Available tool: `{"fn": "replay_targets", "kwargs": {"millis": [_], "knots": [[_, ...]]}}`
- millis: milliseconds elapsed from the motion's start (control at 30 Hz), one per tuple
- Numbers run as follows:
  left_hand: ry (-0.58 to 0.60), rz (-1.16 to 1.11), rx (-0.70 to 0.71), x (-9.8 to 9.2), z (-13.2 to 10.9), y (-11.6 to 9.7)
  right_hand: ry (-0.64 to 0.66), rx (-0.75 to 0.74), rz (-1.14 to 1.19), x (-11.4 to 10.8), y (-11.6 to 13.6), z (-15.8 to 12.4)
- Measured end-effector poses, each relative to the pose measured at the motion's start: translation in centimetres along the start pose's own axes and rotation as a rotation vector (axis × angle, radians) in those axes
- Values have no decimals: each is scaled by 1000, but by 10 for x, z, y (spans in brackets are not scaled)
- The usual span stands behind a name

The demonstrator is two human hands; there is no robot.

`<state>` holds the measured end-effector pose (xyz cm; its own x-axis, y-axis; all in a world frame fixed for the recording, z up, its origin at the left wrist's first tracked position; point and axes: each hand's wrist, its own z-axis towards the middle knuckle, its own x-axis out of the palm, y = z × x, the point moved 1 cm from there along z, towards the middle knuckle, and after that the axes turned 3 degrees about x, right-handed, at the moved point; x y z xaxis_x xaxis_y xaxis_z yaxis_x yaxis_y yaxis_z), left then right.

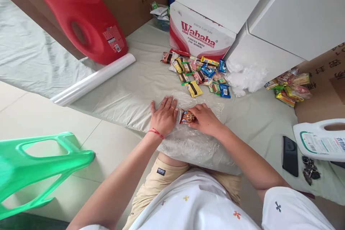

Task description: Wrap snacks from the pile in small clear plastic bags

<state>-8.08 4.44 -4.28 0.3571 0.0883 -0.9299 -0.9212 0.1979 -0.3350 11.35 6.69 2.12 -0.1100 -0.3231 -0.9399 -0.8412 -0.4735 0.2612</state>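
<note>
Green stool: far to the left of the left hand and lower, on the tiled floor.
Red bottle: up and left of the left hand, well apart, leaning by the cardboard wall.
Film roll: up and left of the left hand, lying on the pale cover.
Left hand: palm down, fingers spread flat and grasping nothing, pressing on the film.
Clear film sheet: under both hands, wrinkled, its near edge hanging toward the lap.
Cookie packet: between the two hands on the film, just beside the left hand and touching the right.
Right hand: fingers curled down over the packet's right end and closed on it; the thumb is hidden.
Snack pile: just beyond both hands, past the film's far edge.
Wahaha box: farther beyond the hands, behind the pile.
Crumpled plastic: up and right of the right hand.
Wrapped bundle: well to the right of the right hand, against the cardboard.
Phone, keys, white bottle: right of the right forearm, apart from it.
Risk, film: it looks thin and clingy, so if the flat palm eases off it could bunch or stick to itself.
Risk, packet: its glossy wrapper could slide on the film under a sideways push and drift off the sheet's middle.
Risk, pile: a wide sweep forward could drag loose snacks onto the film.
</note>
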Motion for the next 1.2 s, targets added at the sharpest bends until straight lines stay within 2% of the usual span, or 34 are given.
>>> {"fn": "replay_targets", "kwargs": {"millis": [100,200,367,500,600,733,933,1033,1133,1200], "knots": [[1,-6,-2,0,0,0,-7,18,38,6,-5,0],[4,-14,-3,0,0,0,-74,31,105,12,-11,-4],[5,-30,-5,-2,1,0,-121,-5,190,19,-12,-8],[-2,-51,-18,-3,1,1,-258,3,211,11,-23,0],[-9,-63,-21,-3,0,2,-362,126,136,2,-43,15],[-12,-71,-29,-2,1,3,-306,241,29,-2,-58,36],[-73,-129,-49,-1,1,4,-187,419,104,3,-52,55],[-186,-226,-108,1,0,12,-109,364,272,3,-54,59],[-348,-359,-178,1,-1,24,-147,219,411,-2,-57,60],[-415,-429,-213,-2,1,32,-168,95,486,-7,-56,57]]}}
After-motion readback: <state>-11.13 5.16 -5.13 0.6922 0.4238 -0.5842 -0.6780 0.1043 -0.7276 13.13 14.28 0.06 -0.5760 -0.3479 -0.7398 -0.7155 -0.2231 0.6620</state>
